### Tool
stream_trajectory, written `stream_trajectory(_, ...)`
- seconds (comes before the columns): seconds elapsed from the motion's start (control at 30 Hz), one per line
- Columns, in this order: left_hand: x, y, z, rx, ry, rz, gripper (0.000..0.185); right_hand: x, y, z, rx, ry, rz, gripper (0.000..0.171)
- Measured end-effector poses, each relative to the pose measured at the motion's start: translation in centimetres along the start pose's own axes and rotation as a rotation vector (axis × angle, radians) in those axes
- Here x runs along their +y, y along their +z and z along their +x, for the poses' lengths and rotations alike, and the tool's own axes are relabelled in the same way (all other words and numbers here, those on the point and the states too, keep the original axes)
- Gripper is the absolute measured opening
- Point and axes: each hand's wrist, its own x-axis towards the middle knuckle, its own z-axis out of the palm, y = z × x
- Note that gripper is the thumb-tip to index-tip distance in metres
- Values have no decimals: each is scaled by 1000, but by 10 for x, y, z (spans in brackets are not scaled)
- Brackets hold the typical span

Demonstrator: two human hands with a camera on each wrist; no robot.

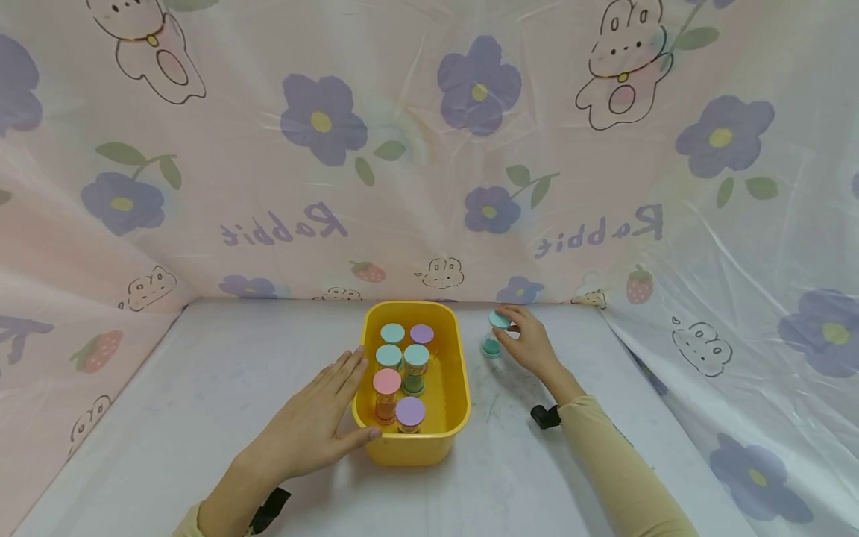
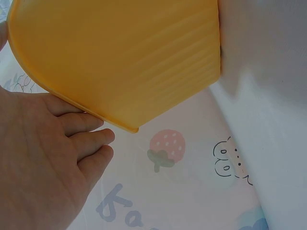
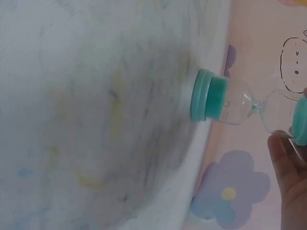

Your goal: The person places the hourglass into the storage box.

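A small sand timer (image 1: 492, 346) with mint caps and green sand in its lower bulb stands upright on the table, right of a yellow bin (image 1: 411, 450). My right hand (image 1: 530, 344) pinches its top cap between thumb and fingers; the right wrist view shows the timer's lower cap (image 3: 200, 96) at the table surface. My left hand (image 1: 305, 429) lies with straight fingers along the bin's left rim, its thumb at the near corner. In the left wrist view the fingertips (image 2: 103, 136) are right at the bin's edge.
Several more sand timers stand inside the bin, among them a pink-capped one (image 1: 386, 382), a purple-capped one (image 1: 411, 411) and a light-blue-capped one (image 1: 416, 354). Behind the white table (image 1: 268, 335) hangs a curtain (image 1: 403, 194) printed with flowers and rabbits.
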Motion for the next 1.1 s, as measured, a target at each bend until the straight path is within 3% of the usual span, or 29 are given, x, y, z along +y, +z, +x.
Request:
stream_trajectory(0.53, 0, 0, 0, 6, 2, -2, 96, -6, -3, -3, 33, -18, 22, 41)
stream_trajectory(1.1, -1, 0, 0, -12, -7, 6, 99, -29, -20, 2, 186, -236, -2, 41)
